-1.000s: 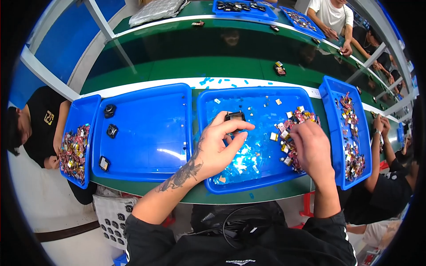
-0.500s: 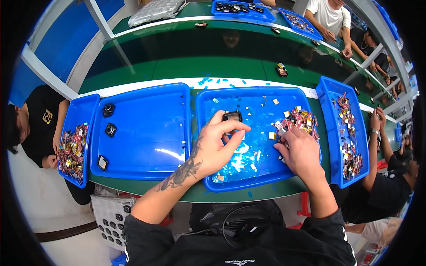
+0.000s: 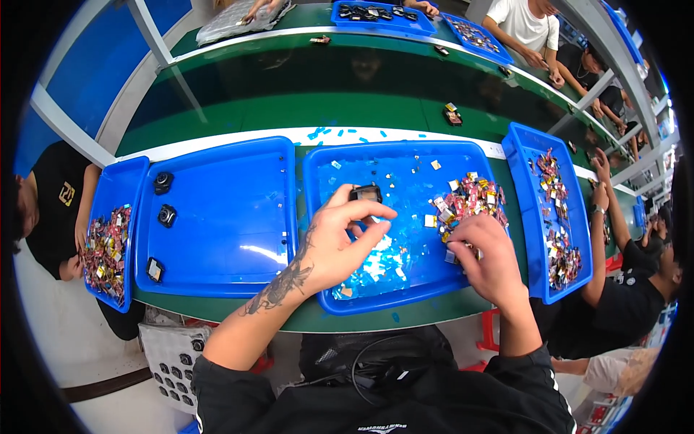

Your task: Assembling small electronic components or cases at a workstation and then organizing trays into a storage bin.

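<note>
The left hand (image 3: 334, 242) pinches a small black component (image 3: 366, 193) between thumb and fingertips, holding it just above the far-left part of the middle blue tray (image 3: 405, 304). The right hand (image 3: 486, 257) is curled palm-down at the near edge of a heap of small foil-wrapped pieces (image 3: 470, 202), red, silver and gold, in the right part of the same tray; its fingertips are closed over the heap, but whether a piece is already gripped cannot be told. In my judgement the step in hand is the picking of one piece from the heap to go with the black component; the next move calls for isolating a single piece without dragging its neighbours along, then bringing the two hands together over the tray. Pale blue film scraps (image 3: 376, 264) litter the tray floor between the hands. The wide left tray (image 3: 217, 286) holds two round black parts (image 3: 165, 199) and one small square part (image 3: 154, 269) along its left side. Narrow blue bins at far left (image 3: 108, 246) and far right (image 3: 557, 217) each carry mixed foil pieces. Other people's arms reach toward both bins. A green conveyor surface (image 3: 289, 108) runs beyond the trays, with more blue trays (image 3: 383, 14) along its far edge.
</note>
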A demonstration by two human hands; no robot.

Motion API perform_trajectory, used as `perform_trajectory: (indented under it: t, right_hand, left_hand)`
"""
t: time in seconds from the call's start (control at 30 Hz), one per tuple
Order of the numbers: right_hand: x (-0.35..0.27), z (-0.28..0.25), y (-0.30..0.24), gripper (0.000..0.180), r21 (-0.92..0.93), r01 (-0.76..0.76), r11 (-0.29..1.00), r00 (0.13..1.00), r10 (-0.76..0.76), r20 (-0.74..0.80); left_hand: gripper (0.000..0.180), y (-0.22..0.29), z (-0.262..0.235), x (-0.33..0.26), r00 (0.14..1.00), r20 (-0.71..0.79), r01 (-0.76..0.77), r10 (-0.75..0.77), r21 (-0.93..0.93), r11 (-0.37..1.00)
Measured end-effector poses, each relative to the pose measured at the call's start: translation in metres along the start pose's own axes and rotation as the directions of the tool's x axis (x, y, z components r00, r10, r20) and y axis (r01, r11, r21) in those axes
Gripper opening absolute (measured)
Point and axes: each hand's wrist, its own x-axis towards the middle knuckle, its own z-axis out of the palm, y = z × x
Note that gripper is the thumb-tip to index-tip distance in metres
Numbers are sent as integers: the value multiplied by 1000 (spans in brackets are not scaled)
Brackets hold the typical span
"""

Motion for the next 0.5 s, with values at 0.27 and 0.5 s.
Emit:
perform_trajectory:
  t: [0.27,0.5]
  right_hand:
    - [19,20,-41,13,979,-103,178,932,361,33]
    - [30,31,-50,19,923,-108,370,920,388,-48]
  left_hand:
    - [31,1,19,-8,983,148,-90,111,-144,986]
    - [19,-1,18,-6,996,84,-8,24,-179,984]
